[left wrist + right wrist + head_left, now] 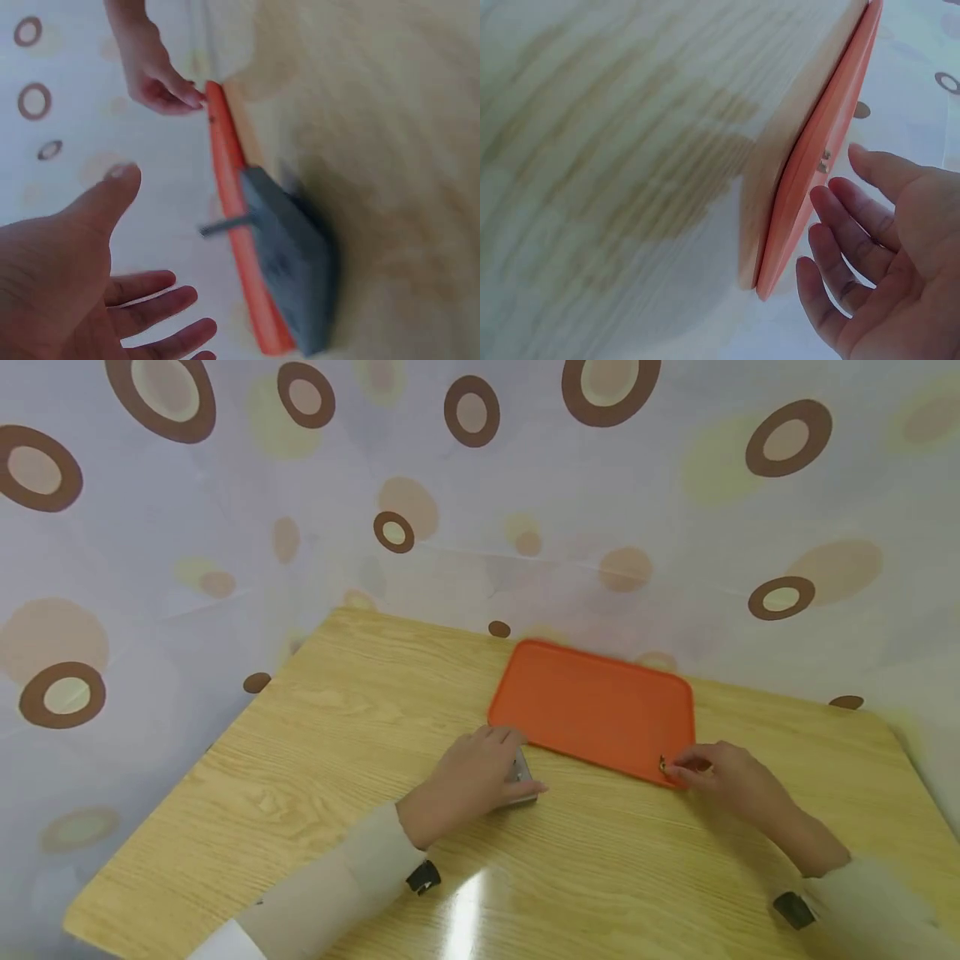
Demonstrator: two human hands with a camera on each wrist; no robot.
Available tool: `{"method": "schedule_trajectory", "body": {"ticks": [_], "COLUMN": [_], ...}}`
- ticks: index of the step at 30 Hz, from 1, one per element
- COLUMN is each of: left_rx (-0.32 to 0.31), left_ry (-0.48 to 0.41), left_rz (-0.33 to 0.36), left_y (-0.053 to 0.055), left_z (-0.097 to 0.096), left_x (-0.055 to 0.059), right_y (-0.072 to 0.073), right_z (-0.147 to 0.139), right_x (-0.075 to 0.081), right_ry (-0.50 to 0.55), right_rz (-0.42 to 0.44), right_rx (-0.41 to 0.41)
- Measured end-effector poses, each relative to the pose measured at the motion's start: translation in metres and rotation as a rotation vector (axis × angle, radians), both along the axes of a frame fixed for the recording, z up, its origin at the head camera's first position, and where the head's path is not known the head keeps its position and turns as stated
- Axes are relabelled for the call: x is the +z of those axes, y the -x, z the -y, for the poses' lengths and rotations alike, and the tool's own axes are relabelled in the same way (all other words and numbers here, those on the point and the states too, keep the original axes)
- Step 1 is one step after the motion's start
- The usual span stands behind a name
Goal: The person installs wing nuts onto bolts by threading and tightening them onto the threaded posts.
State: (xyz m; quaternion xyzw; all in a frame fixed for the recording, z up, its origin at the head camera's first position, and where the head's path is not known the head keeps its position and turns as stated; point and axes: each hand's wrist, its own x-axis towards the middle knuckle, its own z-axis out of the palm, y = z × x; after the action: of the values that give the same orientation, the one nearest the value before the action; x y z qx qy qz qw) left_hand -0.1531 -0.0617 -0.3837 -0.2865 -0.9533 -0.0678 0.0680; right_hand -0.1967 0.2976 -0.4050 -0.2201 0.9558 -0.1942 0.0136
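Just before the orange tray, a grey block sits by your left hand, grip apart. Your right hand, fingers apart, is beside a brassy piece on the tray, seemingly placed; the block isn't.

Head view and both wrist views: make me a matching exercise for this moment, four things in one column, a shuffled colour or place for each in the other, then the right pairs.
Things:
1. Tray
2. Block
3. Small part
4. Table

Colours or places:
A. tiny, beside the right hand
B. wood-grained, under the tray
C. flat and orange
D. grey, by the left hand

Pairs: 1-C, 2-D, 3-A, 4-B
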Motion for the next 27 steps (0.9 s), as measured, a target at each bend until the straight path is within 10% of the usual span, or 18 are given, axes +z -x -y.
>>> {"method": "schedule_trajectory", "body": {"ticks": [9, 27], "left_rx": [0.05, -0.008], "left_ry": [-0.108, -0.218], "left_rz": [0.202, 0.325], "left_y": [0.0, 0.008], "left_z": [0.04, 0.047], "left_x": [-0.041, -0.054], "right_y": [0.0, -0.003], "right_z": [0.005, 0.006], "right_x": [-0.008, -0.011], "right_ry": [0.003, 0.005], "right_rz": [-0.03, -0.044], "right_rx": [0.019, -0.033]}}
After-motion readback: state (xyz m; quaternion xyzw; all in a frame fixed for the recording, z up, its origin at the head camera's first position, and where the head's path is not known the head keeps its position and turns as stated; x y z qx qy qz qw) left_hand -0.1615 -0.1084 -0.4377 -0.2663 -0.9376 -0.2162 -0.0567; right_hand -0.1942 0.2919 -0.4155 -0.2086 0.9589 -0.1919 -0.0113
